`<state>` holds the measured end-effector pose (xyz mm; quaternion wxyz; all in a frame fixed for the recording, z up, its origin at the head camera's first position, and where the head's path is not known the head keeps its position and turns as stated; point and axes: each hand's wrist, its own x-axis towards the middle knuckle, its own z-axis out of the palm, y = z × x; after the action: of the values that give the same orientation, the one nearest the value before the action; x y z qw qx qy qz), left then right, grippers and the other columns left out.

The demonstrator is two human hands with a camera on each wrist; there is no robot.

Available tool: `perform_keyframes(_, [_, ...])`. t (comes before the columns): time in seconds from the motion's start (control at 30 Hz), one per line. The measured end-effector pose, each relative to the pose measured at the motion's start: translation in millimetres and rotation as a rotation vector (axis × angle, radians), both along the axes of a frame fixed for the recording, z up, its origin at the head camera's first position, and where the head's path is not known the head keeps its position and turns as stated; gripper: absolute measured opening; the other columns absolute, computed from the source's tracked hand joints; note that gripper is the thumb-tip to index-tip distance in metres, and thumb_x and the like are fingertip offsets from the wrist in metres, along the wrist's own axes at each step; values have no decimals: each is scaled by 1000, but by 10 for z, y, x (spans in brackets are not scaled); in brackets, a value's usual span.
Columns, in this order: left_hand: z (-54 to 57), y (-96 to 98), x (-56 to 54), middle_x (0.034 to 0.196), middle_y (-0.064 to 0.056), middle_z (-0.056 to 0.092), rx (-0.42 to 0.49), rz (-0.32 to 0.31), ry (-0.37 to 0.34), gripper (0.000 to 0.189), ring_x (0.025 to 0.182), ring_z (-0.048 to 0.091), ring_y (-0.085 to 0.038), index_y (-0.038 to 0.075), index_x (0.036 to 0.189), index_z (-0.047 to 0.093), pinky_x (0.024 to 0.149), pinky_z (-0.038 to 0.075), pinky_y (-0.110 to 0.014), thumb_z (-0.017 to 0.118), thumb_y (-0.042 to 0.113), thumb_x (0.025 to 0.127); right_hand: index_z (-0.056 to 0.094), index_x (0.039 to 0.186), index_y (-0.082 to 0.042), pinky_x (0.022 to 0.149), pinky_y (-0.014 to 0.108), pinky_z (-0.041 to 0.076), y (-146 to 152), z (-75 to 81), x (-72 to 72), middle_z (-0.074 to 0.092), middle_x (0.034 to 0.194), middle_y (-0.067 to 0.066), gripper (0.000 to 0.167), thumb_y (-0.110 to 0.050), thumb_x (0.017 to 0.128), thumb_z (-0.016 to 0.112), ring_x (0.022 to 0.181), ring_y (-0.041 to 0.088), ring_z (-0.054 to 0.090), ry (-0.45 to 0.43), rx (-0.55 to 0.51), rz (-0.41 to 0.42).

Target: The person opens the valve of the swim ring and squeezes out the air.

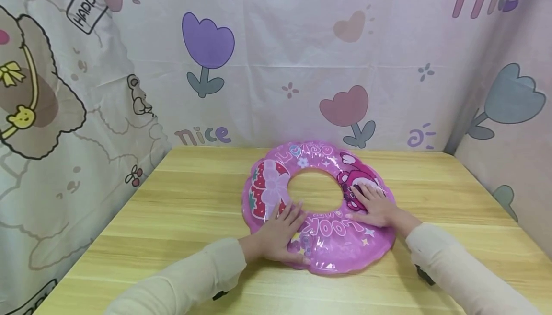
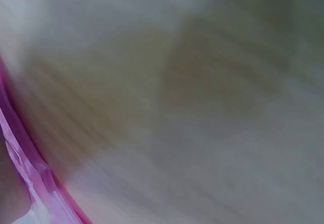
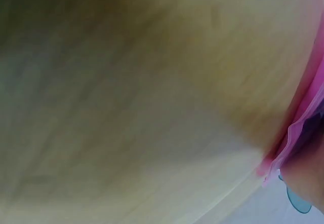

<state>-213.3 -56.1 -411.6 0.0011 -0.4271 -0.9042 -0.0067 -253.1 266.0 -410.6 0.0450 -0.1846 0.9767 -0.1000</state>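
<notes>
A pink inflatable swim ring (image 1: 345, 252) lies flat on the wooden table, printed with strawberries, a bear and white-edged lettering. On its near left part rests my left hand (image 1: 278, 236), fingers spread and pointing away from me. My right hand (image 1: 375, 207) lies on the ring's right side, over the bear print, with the fingers stretched out. In the left wrist view only the ring's edge (image 2: 38, 171) and a bit of the hand show at the left. The right wrist view catches the ring's seam (image 3: 291, 138) beside part of the hand.
The light wooden table (image 1: 164, 228) stretches out on both sides of the ring. Behind it hangs a pale curtain (image 1: 276, 32) printed with tulips and hearts, and another patterned curtain (image 1: 108, 128) runs along the left.
</notes>
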Motion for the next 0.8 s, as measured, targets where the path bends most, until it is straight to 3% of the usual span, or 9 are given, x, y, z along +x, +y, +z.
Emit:
perform_keyframes(0.27, [-13,19,5,157,-14,1,-83,18,-7,103,144,3,-36,11,150,6,114,4,-58,44,74,78,23,145,1,111,63,10,-36,-26,1,13,150,32,91,-63,85,47,139,47,12,43,94,7])
perform_keyframes(0.4, [-38,34,2,157,-13,2,-126,15,19,101,144,3,-35,12,150,5,114,5,-57,40,76,79,28,144,1,111,62,13,-56,-21,45,21,149,30,89,-62,85,49,138,47,17,154,141,33])
perform_keyframes(0.53, [-60,43,3,157,-12,3,-157,16,37,101,144,4,-35,13,150,6,114,6,-57,39,77,79,34,141,2,111,60,16,-104,-8,141,30,147,26,79,-54,87,51,137,45,23,254,118,116])
perform_keyframes(0.67, [-59,47,9,157,-12,3,-157,22,26,102,144,4,-35,14,151,7,114,5,-58,39,78,78,33,141,2,110,62,14,-176,-16,273,28,149,23,74,-48,90,51,137,45,22,197,23,198])
perform_keyframes(0.8, [-61,45,5,157,-12,3,-154,21,27,102,144,4,-35,14,151,7,114,5,-57,39,78,78,30,142,4,110,62,11,-252,-44,367,25,150,23,78,-50,89,51,138,45,18,152,-23,214])
